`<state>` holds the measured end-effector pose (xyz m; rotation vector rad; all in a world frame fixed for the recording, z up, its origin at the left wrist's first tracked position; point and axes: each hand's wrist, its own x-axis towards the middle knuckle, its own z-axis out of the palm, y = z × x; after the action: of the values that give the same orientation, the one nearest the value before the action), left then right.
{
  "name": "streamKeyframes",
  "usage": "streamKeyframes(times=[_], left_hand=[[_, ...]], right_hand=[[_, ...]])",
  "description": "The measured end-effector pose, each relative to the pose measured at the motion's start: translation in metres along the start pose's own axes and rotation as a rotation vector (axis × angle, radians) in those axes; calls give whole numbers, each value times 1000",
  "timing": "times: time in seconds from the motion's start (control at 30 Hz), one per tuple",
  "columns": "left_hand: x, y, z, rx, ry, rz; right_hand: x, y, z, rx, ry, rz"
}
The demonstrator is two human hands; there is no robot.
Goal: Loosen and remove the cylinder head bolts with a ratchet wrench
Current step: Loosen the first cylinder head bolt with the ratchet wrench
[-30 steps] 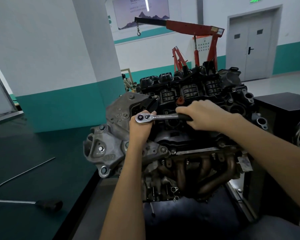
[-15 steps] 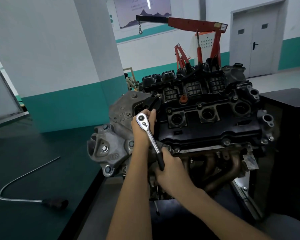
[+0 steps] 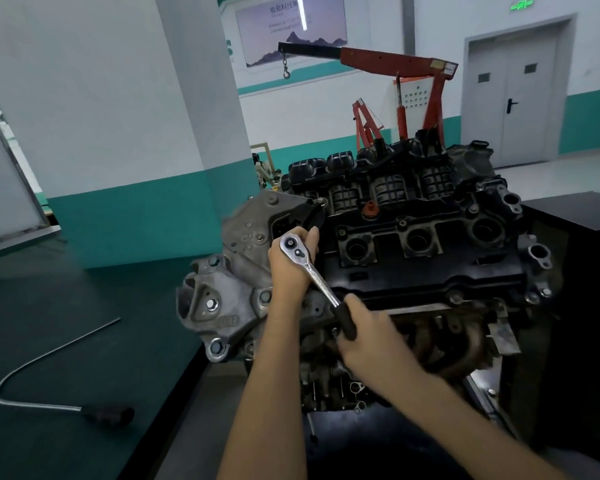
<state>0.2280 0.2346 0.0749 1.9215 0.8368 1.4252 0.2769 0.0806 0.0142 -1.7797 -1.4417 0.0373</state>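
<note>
Diagonally, the ratchet [image 3: 321,280] ran from your left hand [image 3: 290,268], whose fingers curled round its head against the engine [image 3: 413,244], down to your right hand [image 3: 371,337], whose fingers wrapped the black grip [image 3: 346,322]. The bolt under your left fingers was hidden.

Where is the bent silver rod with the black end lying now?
The bent silver rod with the black end lies at the lower left of the head view, on the dark green surface, left of the grey metal engine.
</note>
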Motion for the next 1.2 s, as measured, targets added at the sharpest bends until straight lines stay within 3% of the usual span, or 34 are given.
streamKeyframes(times=[0.17,0.27,0.33,0.47,0.57,0.67,0.77,0.93,1.1,1.2], left_hand=[[-2,-3,-1,20,37,50],[-1,-4,-3,5,6,31],[0,-4,-4,-34,-52,18],[-1,-3,-6,-72,-96,-12],[-3,-2,-6,-108,-65,-32],[-3,0,-4,-99,-27,-52],[-2,1,-2,-60,-3,-32],[-5,0,-4,-12,13,28],[-3,-4,-4,-55,-41,24],[-2,-4,-5,-75,-86,19]], right_hand=[[-6,-28,52,261,56,119],[0,-11,27,175,-25,61],[14,8,-9,33,-106,-20],[72,22,-89,-633,-86,-277],[93,15,-100,-795,-30,-389],[57,17,-70,-648,24,-252],[8,6,-11,-129,-34,-17],[-8,-30,55,242,55,99],[10,9,0,0,-90,-47],[54,28,-66,-398,-137,-214]])
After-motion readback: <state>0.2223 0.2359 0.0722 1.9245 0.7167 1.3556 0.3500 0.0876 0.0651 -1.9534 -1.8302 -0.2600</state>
